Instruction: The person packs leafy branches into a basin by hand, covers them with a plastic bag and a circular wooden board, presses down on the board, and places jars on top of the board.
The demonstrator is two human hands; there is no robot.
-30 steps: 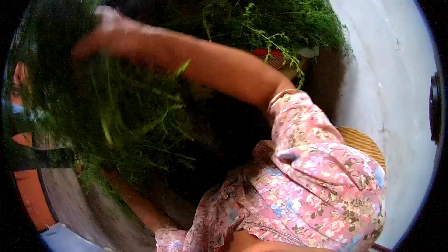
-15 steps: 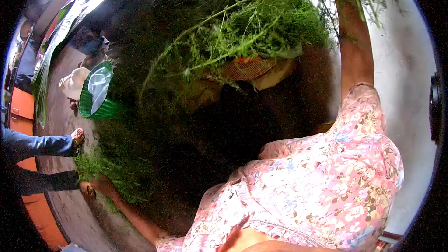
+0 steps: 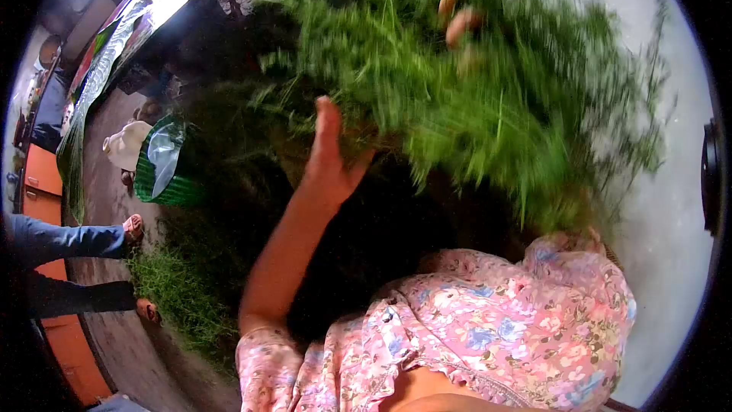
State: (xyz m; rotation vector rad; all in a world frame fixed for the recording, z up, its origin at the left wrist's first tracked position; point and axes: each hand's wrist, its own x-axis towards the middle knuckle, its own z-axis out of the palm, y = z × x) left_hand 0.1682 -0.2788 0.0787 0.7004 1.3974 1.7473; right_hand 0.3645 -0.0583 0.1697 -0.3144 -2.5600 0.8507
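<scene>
A big bunch of leafy green plants (image 3: 488, 107), blurred by motion, fills the upper right. Fingers of my right hand (image 3: 461, 27) show through it, closed on the bunch; the rest of that hand and most of the arm are hidden behind leaves. My left hand (image 3: 334, 160) is raised at the middle, just left of the bunch, with fingers apart and nothing visible in it. More green plants (image 3: 179, 282) lie on the floor at the lower left.
A green basket (image 3: 164, 164) with a pale plastic bag stands on the floor at left, beside a whitish cloth or bag (image 3: 126, 145). Another person's legs (image 3: 72, 240) reach in from the left edge. A pale wall (image 3: 663, 259) rises at right.
My left hand has risen from the plants at the lower left to the middle. The bunch in my right hand has swung from the upper right edge inward and down, covering the arm.
</scene>
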